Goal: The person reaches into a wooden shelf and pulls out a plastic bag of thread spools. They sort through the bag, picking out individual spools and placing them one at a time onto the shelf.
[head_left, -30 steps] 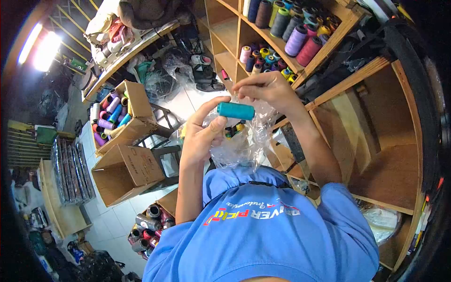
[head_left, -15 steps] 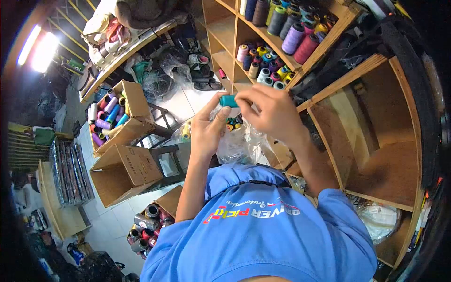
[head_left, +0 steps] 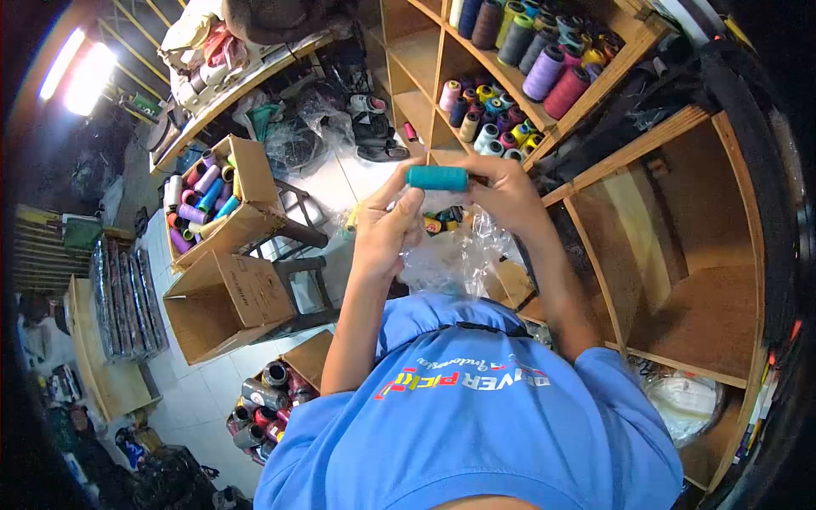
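A teal spool of thread (head_left: pixel 438 178) lies sideways between my two hands, raised above my lap. My left hand (head_left: pixel 387 225) grips its left end, thumb below and fingers behind. At the opposite end, the curled fingers of my right hand (head_left: pixel 507 194) close on the spool. Beneath them a crumpled clear plastic bag (head_left: pixel 455 259) rests before my lap, with a few small coloured spools (head_left: pixel 442 223) showing at its top.
Wooden shelves (head_left: pixel 548 119) with thread cones stand ahead and to the right. On the left are a carton of cones (head_left: pixel 246 223), an open cardboard box (head_left: pixel 255 293) and another box of dark and red cones (head_left: pixel 276 395). Shoes (head_left: pixel 374 127) lie on the tiled floor.
My right hand has shifted slightly to the right and down, uncovering more of the teal spool. The view has tilted a little.
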`<action>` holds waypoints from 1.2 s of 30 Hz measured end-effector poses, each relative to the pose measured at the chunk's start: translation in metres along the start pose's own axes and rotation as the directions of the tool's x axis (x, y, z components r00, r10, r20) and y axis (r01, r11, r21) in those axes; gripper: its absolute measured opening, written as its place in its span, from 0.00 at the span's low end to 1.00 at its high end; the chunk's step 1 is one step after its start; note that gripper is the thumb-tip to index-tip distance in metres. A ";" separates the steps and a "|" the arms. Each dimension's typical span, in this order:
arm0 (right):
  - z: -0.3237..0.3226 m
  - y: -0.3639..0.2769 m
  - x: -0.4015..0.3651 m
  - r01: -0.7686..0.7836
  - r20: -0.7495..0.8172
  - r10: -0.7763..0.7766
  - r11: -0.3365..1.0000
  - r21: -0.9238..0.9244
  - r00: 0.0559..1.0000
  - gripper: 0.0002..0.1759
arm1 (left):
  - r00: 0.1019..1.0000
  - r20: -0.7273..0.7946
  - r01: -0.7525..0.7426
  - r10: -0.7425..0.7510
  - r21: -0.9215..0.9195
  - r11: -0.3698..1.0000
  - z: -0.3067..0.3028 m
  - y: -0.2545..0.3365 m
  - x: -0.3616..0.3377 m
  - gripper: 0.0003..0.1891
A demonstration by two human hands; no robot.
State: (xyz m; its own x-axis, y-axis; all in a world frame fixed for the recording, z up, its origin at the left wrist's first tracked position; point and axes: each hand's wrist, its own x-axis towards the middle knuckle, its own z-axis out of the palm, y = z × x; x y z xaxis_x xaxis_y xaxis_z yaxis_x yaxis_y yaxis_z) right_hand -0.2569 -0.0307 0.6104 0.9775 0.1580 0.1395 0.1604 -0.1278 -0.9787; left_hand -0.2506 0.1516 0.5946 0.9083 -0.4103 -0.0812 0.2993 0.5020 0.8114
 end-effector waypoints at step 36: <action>-0.016 -0.002 -0.052 -0.384 -0.033 0.520 0.670 0.636 0.853 0.16 | 0.971 0.153 -0.231 0.186 0.805 0.546 0.021 -0.030 0.010 0.19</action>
State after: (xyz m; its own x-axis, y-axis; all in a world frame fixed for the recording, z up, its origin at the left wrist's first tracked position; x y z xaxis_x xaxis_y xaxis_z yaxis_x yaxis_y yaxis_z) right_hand -0.3055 -0.0544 0.6071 0.9221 0.0359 -0.3854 -0.3548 0.4762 -0.8045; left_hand -0.2566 0.1170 0.5816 0.8928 -0.4209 0.1606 -0.2819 -0.2438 0.9280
